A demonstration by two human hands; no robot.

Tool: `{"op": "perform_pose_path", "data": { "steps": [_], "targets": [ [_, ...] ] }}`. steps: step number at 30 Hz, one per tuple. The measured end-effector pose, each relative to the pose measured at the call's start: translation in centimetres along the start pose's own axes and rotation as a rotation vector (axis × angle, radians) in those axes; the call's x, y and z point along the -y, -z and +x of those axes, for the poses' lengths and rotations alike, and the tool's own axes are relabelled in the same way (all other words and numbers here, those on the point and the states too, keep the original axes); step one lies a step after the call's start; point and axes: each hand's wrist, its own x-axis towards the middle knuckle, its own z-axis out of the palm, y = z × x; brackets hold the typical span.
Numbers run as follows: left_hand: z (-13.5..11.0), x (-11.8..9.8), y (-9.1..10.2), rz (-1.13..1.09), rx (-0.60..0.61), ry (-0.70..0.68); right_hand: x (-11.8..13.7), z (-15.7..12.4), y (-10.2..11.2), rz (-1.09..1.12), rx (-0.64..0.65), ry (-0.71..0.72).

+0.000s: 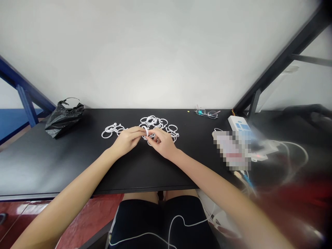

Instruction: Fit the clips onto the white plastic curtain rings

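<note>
Between my two hands a white plastic ring (147,131) stands roughly on edge, just above the black table. My left hand (129,138) pinches it from the left with the fingertips. From the right, my right hand (164,141) grips the same ring between thumb and fingers. Behind and under the hands lies a loose pile of similar white rings (153,120), some with small round knobs; my hands hide part of it. A smaller group of white rings (110,129) lies to the left of my left hand.
A black plastic bag (64,117) sits at the table's left end. Eyeglasses (206,112) lie near the wall. On the right are a white and blue box (239,123), a blurred-out flat object (229,147) and white cables (293,143). Another cable (192,225) crosses my lap.
</note>
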Motion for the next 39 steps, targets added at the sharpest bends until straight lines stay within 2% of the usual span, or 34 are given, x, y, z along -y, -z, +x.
{"op": "perform_pose_path", "data": {
  "steps": [9,15,22,39],
  "targets": [
    [0.0,-0.2,0.0,0.034,0.013,-0.024,-0.3,0.2,-0.1,0.084,0.027,0.122],
    [0.0,-0.2,-0.1,-0.04,0.001,0.018,-0.3,0.2,-0.1,0.106,0.015,0.149],
    [0.3,-0.6,-0.1,-0.156,-0.014,0.156,-0.3,0.3,-0.2,0.096,-0.005,0.138],
    [0.5,-0.9,-0.1,-0.172,-0.022,0.16,-0.6,0.2,-0.2,0.03,-0.056,0.072]
  ]
}}
